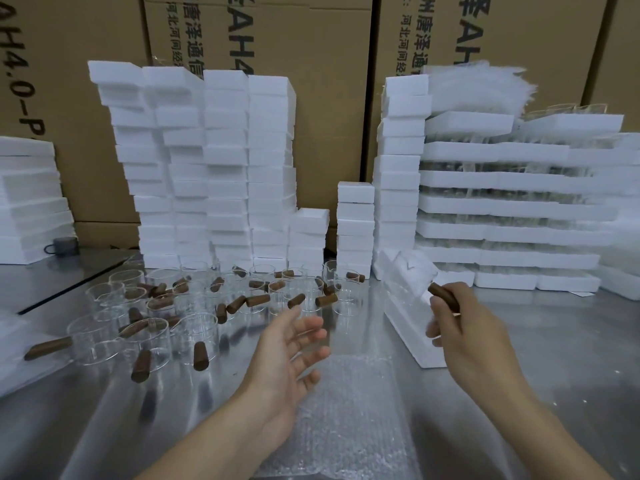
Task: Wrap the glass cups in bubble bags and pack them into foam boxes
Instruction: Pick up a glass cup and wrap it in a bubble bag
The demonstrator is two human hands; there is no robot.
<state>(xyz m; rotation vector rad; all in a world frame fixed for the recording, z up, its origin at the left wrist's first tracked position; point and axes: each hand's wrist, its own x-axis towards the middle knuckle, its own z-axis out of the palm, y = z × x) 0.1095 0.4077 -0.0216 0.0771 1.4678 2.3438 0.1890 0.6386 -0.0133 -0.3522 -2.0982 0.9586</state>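
Observation:
My right hand (465, 329) grips the brown wooden handle (443, 296) of a glass cup (410, 280) that looks wrapped in a bubble bag. It holds the cup tilted over an open white foam box (412, 337) on the metal table. My left hand (287, 351) hovers open, palm turned right, fingers spread, holding nothing. Below it lies a flat pile of clear bubble bags (349, 410). Several bare glass cups with brown handles (156, 306) crowd the table to the left, some on their sides.
Tall stacks of white foam boxes (225, 168) stand behind the cups. At the right are stacked foam trays holding glassware (502, 206), with more bubble bags (478, 88) on top. Cardboard cartons (329, 46) form the back wall. A grey mug (64, 244) sits far left.

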